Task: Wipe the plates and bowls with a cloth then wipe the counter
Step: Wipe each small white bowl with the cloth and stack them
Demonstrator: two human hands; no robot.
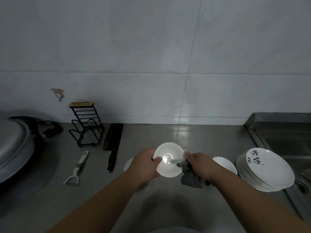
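Above the bench [50, 207], the left grip [144, 165] pinches the white bowl [168, 159] at its 9 o'clock rim; the right grip [200, 165] clutches the grey cloth [191, 178] against its 3 o'clock edge. Best turn the bowl steadily under the cloth. Beyond, the stacked plates [269, 167] wait at 3 o'clock.

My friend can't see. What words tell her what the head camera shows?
A person's left hand holds a round white bowl above a grey steel counter while the right hand holds a grey cloth against it. A stack of white plates with black brush marks sits to the right; a dark-handled knife and white peeler lie to the left.
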